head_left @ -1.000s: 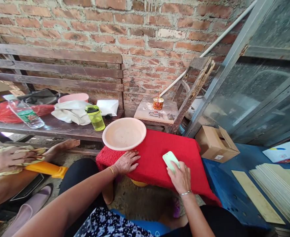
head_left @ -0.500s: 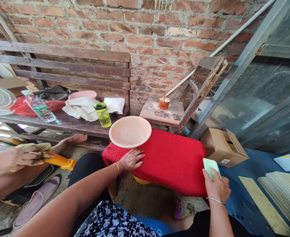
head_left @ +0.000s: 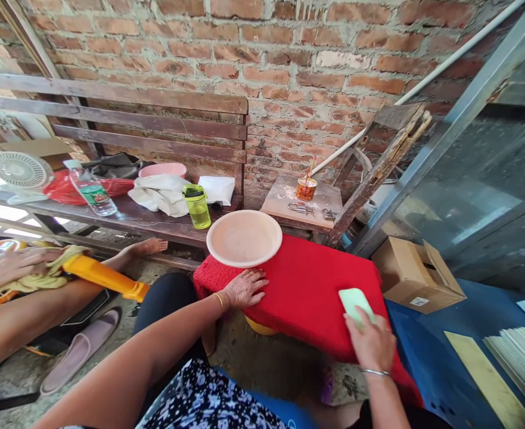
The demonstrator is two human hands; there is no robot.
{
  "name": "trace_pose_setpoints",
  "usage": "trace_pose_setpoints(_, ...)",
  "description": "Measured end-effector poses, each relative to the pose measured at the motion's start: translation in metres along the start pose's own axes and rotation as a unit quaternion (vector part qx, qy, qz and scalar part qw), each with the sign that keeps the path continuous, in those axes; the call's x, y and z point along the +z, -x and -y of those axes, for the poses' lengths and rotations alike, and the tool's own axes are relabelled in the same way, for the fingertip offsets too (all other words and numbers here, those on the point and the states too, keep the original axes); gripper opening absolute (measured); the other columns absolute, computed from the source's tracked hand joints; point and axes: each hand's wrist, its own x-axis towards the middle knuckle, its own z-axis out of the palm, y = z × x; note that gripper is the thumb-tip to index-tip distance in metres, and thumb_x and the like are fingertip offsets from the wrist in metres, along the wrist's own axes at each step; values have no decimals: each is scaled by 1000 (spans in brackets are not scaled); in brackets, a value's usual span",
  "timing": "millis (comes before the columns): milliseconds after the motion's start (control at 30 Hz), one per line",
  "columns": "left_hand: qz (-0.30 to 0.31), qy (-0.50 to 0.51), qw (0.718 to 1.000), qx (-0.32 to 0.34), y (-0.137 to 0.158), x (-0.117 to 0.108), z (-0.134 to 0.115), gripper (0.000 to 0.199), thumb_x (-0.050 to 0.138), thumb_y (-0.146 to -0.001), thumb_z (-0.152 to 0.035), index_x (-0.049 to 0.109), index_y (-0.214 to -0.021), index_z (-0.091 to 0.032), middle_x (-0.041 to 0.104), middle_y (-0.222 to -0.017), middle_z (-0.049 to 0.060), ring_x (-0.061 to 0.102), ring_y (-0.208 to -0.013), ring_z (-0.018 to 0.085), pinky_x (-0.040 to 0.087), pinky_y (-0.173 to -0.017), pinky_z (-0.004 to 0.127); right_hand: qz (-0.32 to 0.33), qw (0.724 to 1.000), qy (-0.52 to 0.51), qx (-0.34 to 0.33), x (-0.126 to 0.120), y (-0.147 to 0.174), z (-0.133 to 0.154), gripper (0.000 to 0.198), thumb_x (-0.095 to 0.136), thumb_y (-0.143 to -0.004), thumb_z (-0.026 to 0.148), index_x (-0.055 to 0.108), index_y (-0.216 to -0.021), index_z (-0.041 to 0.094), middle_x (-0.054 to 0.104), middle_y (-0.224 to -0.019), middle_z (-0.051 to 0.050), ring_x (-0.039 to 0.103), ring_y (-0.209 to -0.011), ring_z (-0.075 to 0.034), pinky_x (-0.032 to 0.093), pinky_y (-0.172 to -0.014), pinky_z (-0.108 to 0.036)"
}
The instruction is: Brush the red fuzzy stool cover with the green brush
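My left hand [head_left: 245,289], a gold-coloured bracelet at its wrist, lies flat with fingers spread on the near left edge of a red cloth [head_left: 307,280]. The cloth covers a low bench or table. Just beyond those fingers, a pale pink basin [head_left: 244,238] stands on the cloth's left end. My right hand [head_left: 372,339] is closed round a pale green flat block with rounded corners [head_left: 356,302], over the right part of the cloth. Its exact kind is unclear, and my fingers cover its near end.
A wooden bench [head_left: 155,229] holds a green drink bottle [head_left: 196,207], a water bottle [head_left: 93,190] and a fan [head_left: 22,169]. At left, another person's hand [head_left: 16,268] holds a yellowish cloth beside an orange tool [head_left: 105,275]. A cardboard box [head_left: 412,274] sits right.
My right hand has moved left with the pale green block, from the cloth's right edge inward. My left hand stays on the cloth. The other person's hand and orange tool have shifted.
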Motion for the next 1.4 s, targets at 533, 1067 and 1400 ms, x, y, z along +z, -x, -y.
trace_pose_setpoints(533,13,14,1000,-16,-1,0,0,42,56,-93,-37,64,-132,-22,61,-137,12,52,-133,30,40,-113,48,-83,958,-93,-258,3,14,91,30,53,-96,41,74,-113,30,59,-112,-12,55,-89,-23,41,-81,-36)
trace_pose_setpoints(1067,11,14,1000,-18,-1,-4,-3,43,55,-94,-38,63,-132,-22,60,-137,12,51,-133,30,39,-114,47,-127,968,-80,-202,-4,6,64,37,51,-96,50,77,-106,26,59,-103,-13,55,-89,-25,42,-77,-36)
trace_pose_setpoints(1400,0,9,1000,-10,-1,-2,-2,42,54,-95,-38,64,-131,-20,61,-136,13,53,-132,28,39,-113,45,-74,997,28,-25,11,-6,-11,48,43,-95,55,77,-109,24,58,-90,-14,55,-76,-27,38,-64,-38)
